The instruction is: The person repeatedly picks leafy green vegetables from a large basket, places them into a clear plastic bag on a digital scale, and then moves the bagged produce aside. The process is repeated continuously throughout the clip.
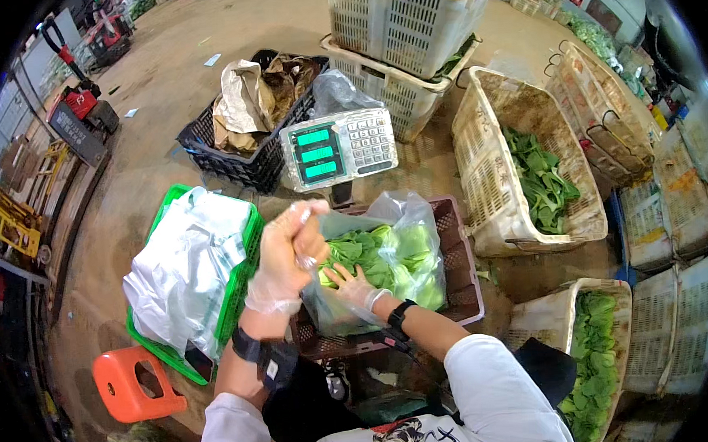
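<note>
My left hand, in a thin clear glove, is curled into a fist above the left side of a clear plastic bag. Clear film shows at the fist's lower edge, where the bag's side meets it. Inside the bag lie leafy greens with pale stalks. My right hand, gloved too, rests on them with its fingers spread. The bag sits in a brown plastic crate. Just beyond stands a weighing scale's display with lit green readouts and a keypad.
At left, a green crate carries white plastic bags, near an orange stool. A black crate holds brown paper. White crates with greens stand at right, others stacked behind. A pallet jack is far left.
</note>
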Available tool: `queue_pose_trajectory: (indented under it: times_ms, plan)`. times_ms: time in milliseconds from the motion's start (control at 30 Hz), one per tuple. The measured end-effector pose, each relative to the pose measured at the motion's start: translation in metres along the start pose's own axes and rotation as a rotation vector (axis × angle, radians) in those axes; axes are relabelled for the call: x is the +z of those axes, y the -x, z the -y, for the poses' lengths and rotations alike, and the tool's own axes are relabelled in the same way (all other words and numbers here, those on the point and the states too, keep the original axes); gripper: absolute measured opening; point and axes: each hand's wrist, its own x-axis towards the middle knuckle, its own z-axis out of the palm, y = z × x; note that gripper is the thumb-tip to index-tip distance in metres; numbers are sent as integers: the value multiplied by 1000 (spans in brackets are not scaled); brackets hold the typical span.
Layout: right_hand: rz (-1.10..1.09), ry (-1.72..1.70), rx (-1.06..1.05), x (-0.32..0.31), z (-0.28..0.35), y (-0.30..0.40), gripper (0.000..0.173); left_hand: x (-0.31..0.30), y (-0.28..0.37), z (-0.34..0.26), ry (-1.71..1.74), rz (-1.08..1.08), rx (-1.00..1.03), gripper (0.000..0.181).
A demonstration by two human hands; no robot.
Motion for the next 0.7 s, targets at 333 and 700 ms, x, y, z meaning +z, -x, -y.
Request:
queue_pose_trajectory:
  times_ms: [333,700]
  plan:
    - [-440,-192,1066,-48,-114,66,28,-64,-10,-11,-36,-62,-14,32]
    - [-97,487,862,-159,-138,190,37,-94,-24,-26,-132,-233,-153,37]
